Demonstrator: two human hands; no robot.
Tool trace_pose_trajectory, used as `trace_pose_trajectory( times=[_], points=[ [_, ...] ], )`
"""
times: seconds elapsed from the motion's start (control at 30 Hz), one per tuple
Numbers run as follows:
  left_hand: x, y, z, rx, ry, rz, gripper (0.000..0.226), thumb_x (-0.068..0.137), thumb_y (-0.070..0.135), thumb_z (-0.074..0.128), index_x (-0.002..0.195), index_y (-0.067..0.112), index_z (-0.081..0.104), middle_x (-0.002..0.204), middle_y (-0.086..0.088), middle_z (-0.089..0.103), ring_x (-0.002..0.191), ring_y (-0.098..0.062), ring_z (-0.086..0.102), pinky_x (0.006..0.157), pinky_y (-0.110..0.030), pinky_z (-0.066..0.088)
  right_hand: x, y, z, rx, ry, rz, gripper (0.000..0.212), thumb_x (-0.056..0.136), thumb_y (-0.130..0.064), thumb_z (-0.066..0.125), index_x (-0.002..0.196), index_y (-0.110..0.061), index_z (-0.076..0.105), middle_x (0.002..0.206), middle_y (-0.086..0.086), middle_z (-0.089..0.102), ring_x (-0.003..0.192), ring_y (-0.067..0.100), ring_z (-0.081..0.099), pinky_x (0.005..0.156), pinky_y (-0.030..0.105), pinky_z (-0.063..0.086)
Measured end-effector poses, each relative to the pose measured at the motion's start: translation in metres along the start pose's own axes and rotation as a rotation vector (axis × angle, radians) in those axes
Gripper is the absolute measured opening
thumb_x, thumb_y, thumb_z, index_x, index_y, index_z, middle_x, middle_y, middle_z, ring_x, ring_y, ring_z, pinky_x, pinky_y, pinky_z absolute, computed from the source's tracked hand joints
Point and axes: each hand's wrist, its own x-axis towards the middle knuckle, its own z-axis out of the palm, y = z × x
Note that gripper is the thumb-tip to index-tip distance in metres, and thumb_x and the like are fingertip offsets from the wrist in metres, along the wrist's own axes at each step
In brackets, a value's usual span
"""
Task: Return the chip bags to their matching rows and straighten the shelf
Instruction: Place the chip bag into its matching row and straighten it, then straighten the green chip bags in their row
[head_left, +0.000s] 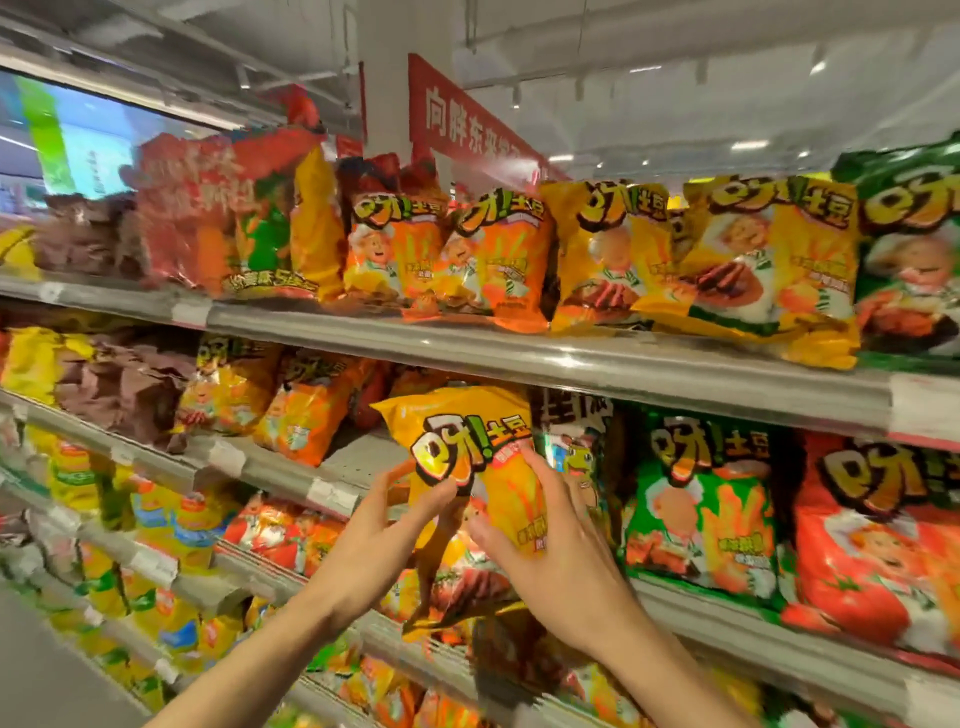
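Held between left hand (382, 525) and right hand (540, 535), fingers curled round glossy yellow foil chip bag (467, 467) before middle shelf gap (358, 457); unplaced, upper-right yellow bags (748, 260) still askew.

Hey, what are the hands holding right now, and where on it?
Both hands hold one yellow chip bag at its middle: the left hand on its left edge, the right hand across its front right side.
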Motion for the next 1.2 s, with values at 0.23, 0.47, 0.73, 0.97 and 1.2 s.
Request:
trace_pose_trajectory(
  times=[0.23, 0.47, 0.73, 0.97, 1.2],
  points=[
    [0.055, -0.016, -0.041, 0.05, -0.115, 0.045, 0.071, 0.057, 0.081, 0.074, 0.116, 0.049, 0.05, 0.117, 0.02, 0.062, 0.115, -0.011, 0.06, 0.101, -0.043, 0.048, 0.014, -0.023, 0.047, -0.128, 0.108, 0.083, 0.089, 0.073, -0.087, 0.05, 0.145, -0.062, 0.006, 0.139, -0.025, 0.027, 0.127, -0.004, 0.036, 0.102, 0.03, 0.04],
    [0.081, -0.033, -0.055, -0.019, -0.178, 0.075, 0.077, 0.06, 0.074, 0.078, 0.125, 0.046, 0.048, 0.117, 0.017, 0.063, 0.11, -0.015, 0.065, 0.099, -0.045, 0.05, 0.017, -0.028, 0.035, -0.236, 0.383, 0.165, 0.07, 0.084, -0.072, 0.052, 0.145, -0.047, 0.027, 0.145, -0.016, 0.033, 0.132, 0.006, 0.038, 0.104, 0.03, 0.035],
    [0.09, -0.052, -0.078, -0.025, -0.203, 0.077, 0.07, 0.07, 0.067, 0.075, 0.13, 0.048, 0.044, 0.122, 0.018, 0.058, 0.095, -0.009, 0.071, 0.088, -0.038, 0.054, 0.063, 0.013, 0.012, -0.187, 0.436, 0.604, 0.104, 0.083, -0.073, 0.053, 0.156, -0.014, 0.008, 0.16, 0.009, 0.028, 0.143, 0.029, 0.033, 0.116, 0.043, 0.03],
    [0.087, -0.061, -0.106, 0.007, -0.166, 0.093, 0.072, 0.066, 0.073, 0.071, 0.129, 0.046, 0.046, 0.116, 0.024, 0.058, 0.095, 0.006, 0.06, 0.079, -0.026, 0.047, 0.075, 0.022, 0.017, -0.189, 0.476, 0.599, 0.092, 0.078, -0.074, 0.058, 0.144, -0.014, 0.036, 0.121, 0.002, 0.064, 0.107, 0.021, 0.061, 0.09, 0.037, 0.05],
    [0.086, -0.067, -0.122, -0.027, -0.14, 0.083, 0.073, 0.066, 0.071, 0.074, 0.129, 0.049, 0.045, 0.12, 0.022, 0.059, 0.107, 0.001, 0.058, 0.087, -0.032, 0.045, 0.078, 0.002, 0.022, -0.313, 0.598, 0.536, 0.091, 0.078, -0.074, 0.059, 0.141, -0.012, 0.039, 0.131, 0.01, 0.06, 0.116, 0.03, 0.058, 0.091, 0.04, 0.051]
  ],
)
